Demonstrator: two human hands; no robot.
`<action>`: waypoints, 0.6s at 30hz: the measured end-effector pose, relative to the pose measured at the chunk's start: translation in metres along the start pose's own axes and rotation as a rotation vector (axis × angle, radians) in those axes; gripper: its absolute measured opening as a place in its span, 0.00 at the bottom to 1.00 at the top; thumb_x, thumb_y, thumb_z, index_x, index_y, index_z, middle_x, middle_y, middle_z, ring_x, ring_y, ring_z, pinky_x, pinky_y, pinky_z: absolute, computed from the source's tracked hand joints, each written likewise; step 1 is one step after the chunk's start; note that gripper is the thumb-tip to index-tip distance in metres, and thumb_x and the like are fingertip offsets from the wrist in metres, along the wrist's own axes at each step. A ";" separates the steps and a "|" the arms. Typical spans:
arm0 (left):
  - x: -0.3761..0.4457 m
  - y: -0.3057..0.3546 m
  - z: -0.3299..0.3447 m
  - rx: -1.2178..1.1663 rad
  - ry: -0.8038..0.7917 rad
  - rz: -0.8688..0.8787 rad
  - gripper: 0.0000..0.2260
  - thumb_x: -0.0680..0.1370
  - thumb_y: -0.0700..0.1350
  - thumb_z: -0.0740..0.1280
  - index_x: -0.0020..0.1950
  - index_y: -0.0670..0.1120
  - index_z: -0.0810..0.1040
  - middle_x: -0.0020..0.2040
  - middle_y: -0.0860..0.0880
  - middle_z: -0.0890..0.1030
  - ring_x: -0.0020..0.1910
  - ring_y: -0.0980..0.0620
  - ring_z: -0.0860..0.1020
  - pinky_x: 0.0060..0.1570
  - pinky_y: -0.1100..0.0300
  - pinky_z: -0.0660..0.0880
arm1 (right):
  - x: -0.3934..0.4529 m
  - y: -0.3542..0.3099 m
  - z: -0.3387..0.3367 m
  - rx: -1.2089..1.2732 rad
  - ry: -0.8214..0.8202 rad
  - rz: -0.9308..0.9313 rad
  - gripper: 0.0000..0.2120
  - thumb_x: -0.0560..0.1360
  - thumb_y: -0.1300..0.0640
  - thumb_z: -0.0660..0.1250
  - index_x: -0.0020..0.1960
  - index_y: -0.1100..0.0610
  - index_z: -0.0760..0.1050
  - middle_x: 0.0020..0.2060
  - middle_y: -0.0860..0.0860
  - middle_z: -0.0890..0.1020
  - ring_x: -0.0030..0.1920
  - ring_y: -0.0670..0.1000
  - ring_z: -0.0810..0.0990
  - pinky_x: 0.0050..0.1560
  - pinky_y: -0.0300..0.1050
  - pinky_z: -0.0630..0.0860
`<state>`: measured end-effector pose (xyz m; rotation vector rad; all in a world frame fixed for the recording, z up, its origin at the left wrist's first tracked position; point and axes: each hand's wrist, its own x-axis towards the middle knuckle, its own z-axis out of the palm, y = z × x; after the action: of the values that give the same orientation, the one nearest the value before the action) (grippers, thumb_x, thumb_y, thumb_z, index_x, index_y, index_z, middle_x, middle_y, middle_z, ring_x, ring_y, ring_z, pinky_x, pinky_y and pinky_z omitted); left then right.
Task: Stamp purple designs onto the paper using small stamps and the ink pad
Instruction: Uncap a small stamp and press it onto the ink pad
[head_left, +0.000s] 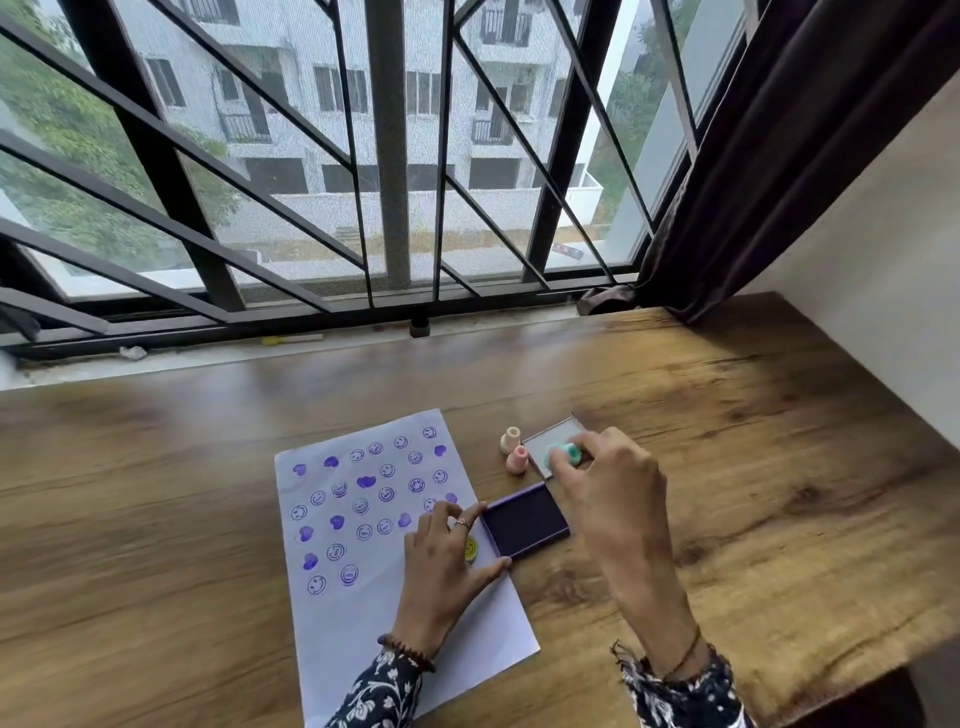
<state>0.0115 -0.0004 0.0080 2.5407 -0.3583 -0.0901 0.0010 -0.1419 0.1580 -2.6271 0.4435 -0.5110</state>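
Note:
A white paper (363, 608) lies on the wooden table, covered with several purple smiley and heart prints. The open purple ink pad (527, 519) sits at the paper's right edge, its clear lid (556, 434) lying behind it. My right hand (613, 499) pinches a small teal stamp (561, 454) over the lid. My left hand (441, 561) rests on the paper, fingers spread against the pad's left side, with a yellow stamp (470, 549) lying under the palm. Two more stamps, cream (510, 440) and pink (517, 460), stand left of the lid.
The wooden table (727, 467) runs to a window sill at the back, with black window bars (389, 156) above it. A dark curtain (779, 156) hangs at the right, beside a pale wall. The table's right edge drops off near the lower right.

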 end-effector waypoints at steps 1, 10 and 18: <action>0.000 0.000 0.000 0.000 0.000 -0.002 0.30 0.69 0.62 0.67 0.67 0.56 0.65 0.58 0.49 0.71 0.55 0.50 0.70 0.48 0.57 0.63 | 0.002 -0.002 -0.001 0.010 0.052 -0.016 0.08 0.71 0.53 0.67 0.41 0.58 0.80 0.35 0.52 0.78 0.33 0.52 0.74 0.35 0.40 0.67; 0.000 -0.001 0.002 0.003 0.001 -0.009 0.29 0.69 0.62 0.66 0.68 0.57 0.64 0.58 0.49 0.71 0.56 0.50 0.69 0.48 0.58 0.62 | -0.039 0.051 0.099 0.080 -0.204 0.120 0.06 0.73 0.57 0.67 0.42 0.58 0.72 0.37 0.57 0.81 0.33 0.51 0.73 0.33 0.40 0.62; 0.002 -0.002 0.005 -0.007 0.016 -0.002 0.30 0.68 0.62 0.67 0.67 0.57 0.64 0.58 0.50 0.71 0.56 0.50 0.69 0.46 0.59 0.59 | -0.034 0.059 0.105 0.026 -0.246 0.006 0.06 0.74 0.55 0.65 0.42 0.53 0.68 0.34 0.49 0.77 0.32 0.46 0.71 0.28 0.33 0.60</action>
<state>0.0134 -0.0014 0.0030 2.5336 -0.3483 -0.0718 0.0015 -0.1433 0.0335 -2.6185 0.3631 -0.1863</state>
